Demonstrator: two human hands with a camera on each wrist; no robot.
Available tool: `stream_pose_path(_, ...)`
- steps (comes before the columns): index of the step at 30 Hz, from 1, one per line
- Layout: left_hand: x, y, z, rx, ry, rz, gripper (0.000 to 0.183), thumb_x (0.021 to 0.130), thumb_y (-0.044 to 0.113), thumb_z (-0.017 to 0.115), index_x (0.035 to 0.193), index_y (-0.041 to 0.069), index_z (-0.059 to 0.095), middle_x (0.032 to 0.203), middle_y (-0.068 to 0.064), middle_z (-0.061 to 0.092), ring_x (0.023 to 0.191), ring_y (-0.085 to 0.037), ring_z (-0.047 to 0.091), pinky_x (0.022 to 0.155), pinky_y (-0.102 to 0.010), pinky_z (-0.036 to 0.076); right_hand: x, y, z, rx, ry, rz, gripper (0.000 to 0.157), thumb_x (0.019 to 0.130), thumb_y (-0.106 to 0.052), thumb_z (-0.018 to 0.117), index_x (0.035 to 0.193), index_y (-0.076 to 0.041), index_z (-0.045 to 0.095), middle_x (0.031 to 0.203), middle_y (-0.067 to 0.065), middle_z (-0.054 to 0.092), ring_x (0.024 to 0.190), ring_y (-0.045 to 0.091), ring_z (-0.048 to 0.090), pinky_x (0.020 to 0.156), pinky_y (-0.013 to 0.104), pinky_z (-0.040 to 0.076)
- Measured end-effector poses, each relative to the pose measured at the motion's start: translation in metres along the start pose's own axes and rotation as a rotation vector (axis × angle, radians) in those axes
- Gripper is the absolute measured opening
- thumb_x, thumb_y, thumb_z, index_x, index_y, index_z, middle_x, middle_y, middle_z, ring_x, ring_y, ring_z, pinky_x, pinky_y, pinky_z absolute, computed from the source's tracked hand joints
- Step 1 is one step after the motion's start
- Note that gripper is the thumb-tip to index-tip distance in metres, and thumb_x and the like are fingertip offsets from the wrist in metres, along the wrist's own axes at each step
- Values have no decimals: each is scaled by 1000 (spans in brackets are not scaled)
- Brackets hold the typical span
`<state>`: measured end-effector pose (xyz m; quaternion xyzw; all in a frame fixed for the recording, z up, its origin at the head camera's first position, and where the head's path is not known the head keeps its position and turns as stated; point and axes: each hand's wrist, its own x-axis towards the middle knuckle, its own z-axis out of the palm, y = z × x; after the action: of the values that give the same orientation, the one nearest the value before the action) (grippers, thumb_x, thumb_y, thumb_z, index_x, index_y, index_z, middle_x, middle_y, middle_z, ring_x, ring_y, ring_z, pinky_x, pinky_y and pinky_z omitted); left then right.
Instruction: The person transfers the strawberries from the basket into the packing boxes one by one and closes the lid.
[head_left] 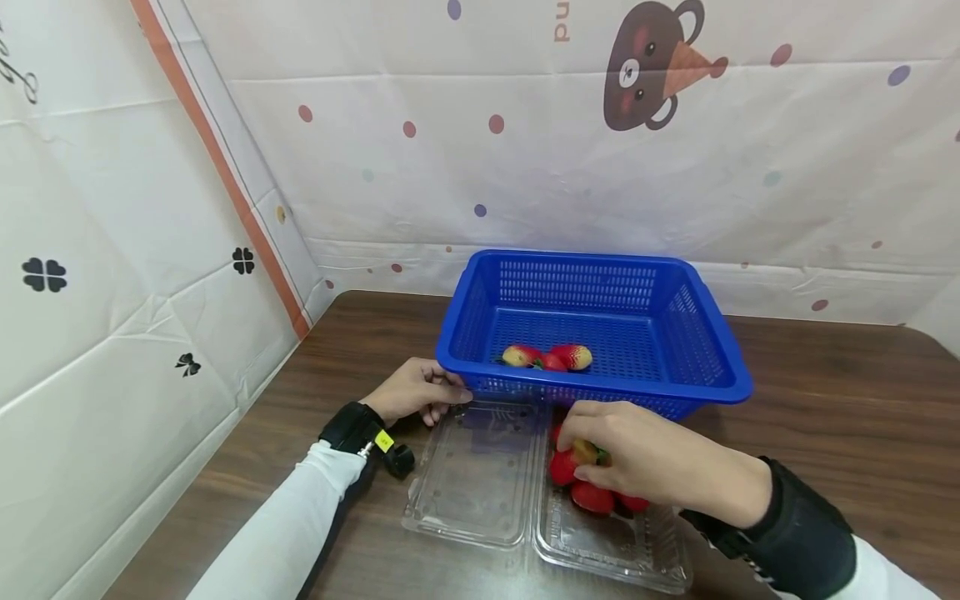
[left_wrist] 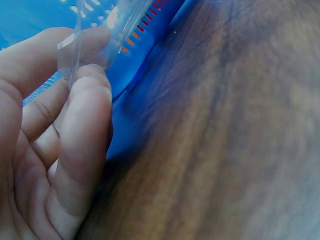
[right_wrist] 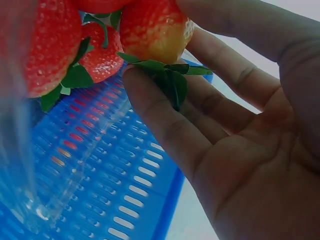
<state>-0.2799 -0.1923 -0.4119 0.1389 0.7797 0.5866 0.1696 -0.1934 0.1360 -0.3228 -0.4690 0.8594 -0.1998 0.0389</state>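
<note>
Left hand (head_left: pixel 416 390) pinches clear lid (head_left: pixel 480 487) at its 11 o'clock corner; right hand (head_left: pixel 637 446) grips red-and-yellow strawberry (right_wrist: pixel 154 30); likely light, bruisable; best held gently round sides.

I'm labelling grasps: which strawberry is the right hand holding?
The strawberry with a yellow patch beside its green leaves, held by the right hand; the other strawberries lie outside its grip, in the container or basket.
</note>
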Motion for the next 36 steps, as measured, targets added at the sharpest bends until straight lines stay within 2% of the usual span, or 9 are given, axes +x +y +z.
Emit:
stream_pose_path(15, 1, -3, -1, -3, -2, 6, 25, 81, 23, 78, 93, 4, 67, 60, -1, 57, 46, -13, 53, 43, -24, 53, 1, 5, 6, -12, -33, 16, 22, 80, -11, 76, 99, -17, 66, 90, -10, 57, 76, 4, 52, 66, 25, 54)
stream_pose_path(25, 2, -4, -1, -9, -3, 3, 23, 81, 21, 78, 93, 3, 67, 60, -1, 57, 46, -12, 53, 43, -23, 53, 0, 7, 8, -4, -54, 24, 22, 78, -11, 77, 96, -17, 66, 80, -11, 52, 70, 4, 50, 63, 23, 50)
stream_pose_path(36, 1, -2, 0, -6, 2, 0, 25, 80, 22, 79, 93, 3, 67, 60, -2, 57, 46, -13, 53, 43, -24, 54, -1, 9, 10, -28, -113, 42, 23, 77, -17, 80, 96, -21, 66, 84, -12, 54, 74, 5, 49, 68, 27, 53)
